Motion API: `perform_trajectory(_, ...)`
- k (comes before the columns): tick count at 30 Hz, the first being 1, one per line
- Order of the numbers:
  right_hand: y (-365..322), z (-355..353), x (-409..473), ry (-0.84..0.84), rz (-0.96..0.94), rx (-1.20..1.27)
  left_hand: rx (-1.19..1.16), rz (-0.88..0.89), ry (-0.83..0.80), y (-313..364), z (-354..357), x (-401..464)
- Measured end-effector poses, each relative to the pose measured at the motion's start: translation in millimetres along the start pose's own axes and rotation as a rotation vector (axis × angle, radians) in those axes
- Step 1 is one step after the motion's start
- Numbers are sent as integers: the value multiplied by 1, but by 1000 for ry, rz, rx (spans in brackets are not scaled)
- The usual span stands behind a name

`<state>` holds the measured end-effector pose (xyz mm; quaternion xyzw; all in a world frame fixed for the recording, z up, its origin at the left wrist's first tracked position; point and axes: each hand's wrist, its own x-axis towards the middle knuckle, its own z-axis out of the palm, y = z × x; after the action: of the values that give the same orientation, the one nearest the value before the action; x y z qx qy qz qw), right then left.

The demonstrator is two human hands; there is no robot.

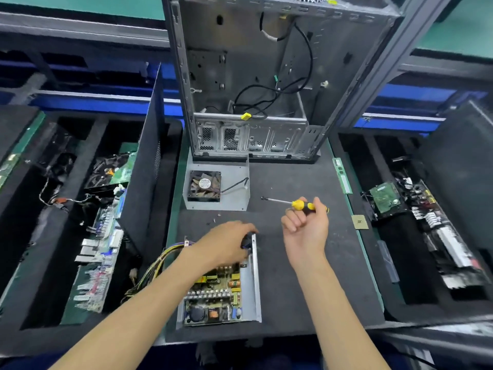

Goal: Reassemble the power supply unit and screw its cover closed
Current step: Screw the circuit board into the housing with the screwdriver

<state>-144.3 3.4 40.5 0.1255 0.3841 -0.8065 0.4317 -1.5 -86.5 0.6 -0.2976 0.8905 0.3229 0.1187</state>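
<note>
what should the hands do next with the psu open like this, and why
Probably put the cover, with its fan, onto the base. The board is exposed, the left hand grips the base's far end, and the right hand holds the screwdriver, so screwing can't start yet.

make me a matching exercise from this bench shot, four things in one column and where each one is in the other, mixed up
Things:
1. screwdriver
2. fan
3. open power supply base
4. computer case

Places:
A. standing upright at the back of the mat
B. on the grey cover plate, beyond the left hand
C. gripped in the right hand
D. near edge of the mat, under the left hand

Pairs: 1-C, 2-B, 3-D, 4-A

The right hand holds the yellow and black handle with the shaft pointing left. The left hand rests on the far end of the base, its circuit board exposed.
</note>
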Motion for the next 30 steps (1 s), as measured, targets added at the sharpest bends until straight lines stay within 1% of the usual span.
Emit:
perform_trajectory(2, -1, -2, -5, 18, -35, -11, -23, -3, 73, -1, -1, 1)
perform_trajectory(4, -1, -5, -8, 33, -61, -11, -69, -33, 109, -1, -6, -3)
perform_trajectory(7, -1, -7, -9, 53, -89, -32, -120, -43, 128, -3, -14, -15)
perform_trajectory(10, -3, -4, -3, 56, -153, -144, -104, 22, 125, 0, -18, -34)
perform_trajectory(14, -4, 9, 9, 6, -246, -456, -54, 100, 80, 0, -16, -62)
perform_trajectory(20, 9, 12, 16, -240, -407, -904, 5, 216, 54, 0, -16, -81)
perform_trajectory(23, 17, 7, 15, -333, -537, -1155, 12, 312, 11, 6, 3, -83)
perform_trajectory(25, 22, 2, 13, -403, -572, -1282, 34, 347, -12, 5, 20, -87)
perform_trajectory(28, 28, -5, 13, -445, -641, -1463, 55, 381, 4, 1, 29, -93)
perform_trajectory(30, 31, -9, 11, -457, -711, -1548, 151, 417, 63, 0, 31, -97)
